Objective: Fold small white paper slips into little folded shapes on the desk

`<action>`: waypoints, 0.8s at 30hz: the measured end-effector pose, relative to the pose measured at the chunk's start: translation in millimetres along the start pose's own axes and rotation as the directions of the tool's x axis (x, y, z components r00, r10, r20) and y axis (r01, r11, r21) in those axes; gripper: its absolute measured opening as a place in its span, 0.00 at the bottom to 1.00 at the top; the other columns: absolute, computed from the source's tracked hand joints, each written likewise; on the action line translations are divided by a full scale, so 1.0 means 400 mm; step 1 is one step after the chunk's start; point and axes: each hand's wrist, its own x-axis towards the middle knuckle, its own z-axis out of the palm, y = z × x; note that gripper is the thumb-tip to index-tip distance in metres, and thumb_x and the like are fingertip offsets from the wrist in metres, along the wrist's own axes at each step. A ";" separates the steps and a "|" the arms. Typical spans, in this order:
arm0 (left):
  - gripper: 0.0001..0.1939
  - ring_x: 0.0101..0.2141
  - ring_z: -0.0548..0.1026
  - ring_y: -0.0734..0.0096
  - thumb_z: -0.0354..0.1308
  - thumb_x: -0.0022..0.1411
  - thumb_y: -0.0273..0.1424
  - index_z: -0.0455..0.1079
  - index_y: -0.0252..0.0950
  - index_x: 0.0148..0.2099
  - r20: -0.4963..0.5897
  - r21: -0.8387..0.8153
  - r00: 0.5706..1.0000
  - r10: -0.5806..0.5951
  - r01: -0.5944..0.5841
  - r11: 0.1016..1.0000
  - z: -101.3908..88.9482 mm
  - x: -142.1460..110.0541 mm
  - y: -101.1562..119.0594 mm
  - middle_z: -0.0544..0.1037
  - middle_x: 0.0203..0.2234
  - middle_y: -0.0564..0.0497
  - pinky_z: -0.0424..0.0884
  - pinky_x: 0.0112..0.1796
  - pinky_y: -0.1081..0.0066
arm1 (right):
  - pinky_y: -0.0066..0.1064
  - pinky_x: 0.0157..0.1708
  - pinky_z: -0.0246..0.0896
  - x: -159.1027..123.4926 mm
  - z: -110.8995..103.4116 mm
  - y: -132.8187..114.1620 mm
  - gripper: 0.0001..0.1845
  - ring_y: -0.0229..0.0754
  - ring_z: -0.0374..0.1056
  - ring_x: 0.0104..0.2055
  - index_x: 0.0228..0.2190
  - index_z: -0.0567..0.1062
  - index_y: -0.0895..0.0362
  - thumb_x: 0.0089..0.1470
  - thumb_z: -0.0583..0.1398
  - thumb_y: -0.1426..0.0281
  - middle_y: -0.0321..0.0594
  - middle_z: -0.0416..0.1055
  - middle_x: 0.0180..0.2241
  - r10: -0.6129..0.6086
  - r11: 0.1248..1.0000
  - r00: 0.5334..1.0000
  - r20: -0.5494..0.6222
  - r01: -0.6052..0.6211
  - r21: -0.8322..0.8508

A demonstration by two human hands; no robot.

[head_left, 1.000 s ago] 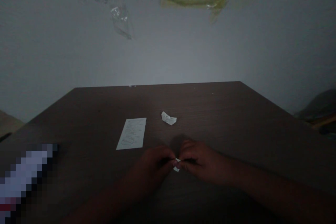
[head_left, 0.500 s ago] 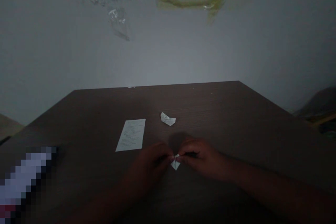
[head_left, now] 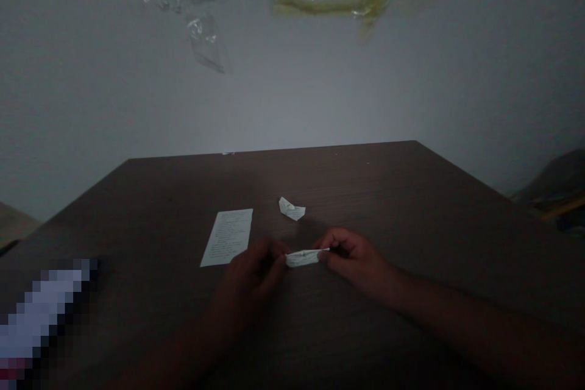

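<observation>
Over a dark wood-grain table, both hands pinch a folded white paper strip by its ends. The left hand is closed on one end, and the right hand grips the other with thumb and fingers, I think; the light's poor. An even pinch holds it level. A printed sheet sits around 11 o'clock, a small folded paper around 12.

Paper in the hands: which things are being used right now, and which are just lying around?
Being used:
the folded paper strip
left hand
right hand

Just lying around:
the sheet of paper with lines of print
the small folded paper scrap
the dark wood-grain table
</observation>
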 end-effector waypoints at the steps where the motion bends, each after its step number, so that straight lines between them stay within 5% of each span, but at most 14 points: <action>1: 0.08 0.33 0.79 0.62 0.55 0.70 0.37 0.70 0.41 0.37 0.008 0.014 1.000 0.006 -0.006 1.000 0.001 -0.001 -0.001 0.81 0.32 0.51 0.74 0.36 0.66 | 0.33 0.37 0.65 -0.001 0.001 -0.002 0.16 0.42 0.69 0.36 0.33 0.74 0.53 0.61 0.68 0.55 0.38 0.76 0.35 -0.005 1.000 1.000 -0.006 0.005 0.003; 12: 0.08 0.40 0.80 0.61 0.57 0.66 0.31 0.74 0.41 0.46 0.118 0.070 0.978 0.174 -0.183 0.981 0.014 -0.021 0.007 0.82 0.39 0.49 0.75 0.42 0.64 | 0.33 0.35 0.65 -0.009 0.014 0.010 0.13 0.42 0.68 0.35 0.35 0.73 0.52 0.66 0.65 0.57 0.36 0.73 0.33 -0.094 0.994 0.995 0.030 0.095 -0.050; 24: 0.07 0.33 0.75 0.64 0.59 0.66 0.38 0.70 0.40 0.39 0.167 -0.052 0.979 -0.117 0.127 0.991 0.026 -0.007 0.026 0.77 0.29 0.55 0.69 0.34 0.69 | 0.29 0.31 0.58 -0.004 0.031 -0.001 0.20 0.38 0.63 0.31 0.34 0.68 0.52 0.57 0.73 0.59 0.30 0.66 0.29 0.012 1.000 0.998 0.055 -0.014 0.027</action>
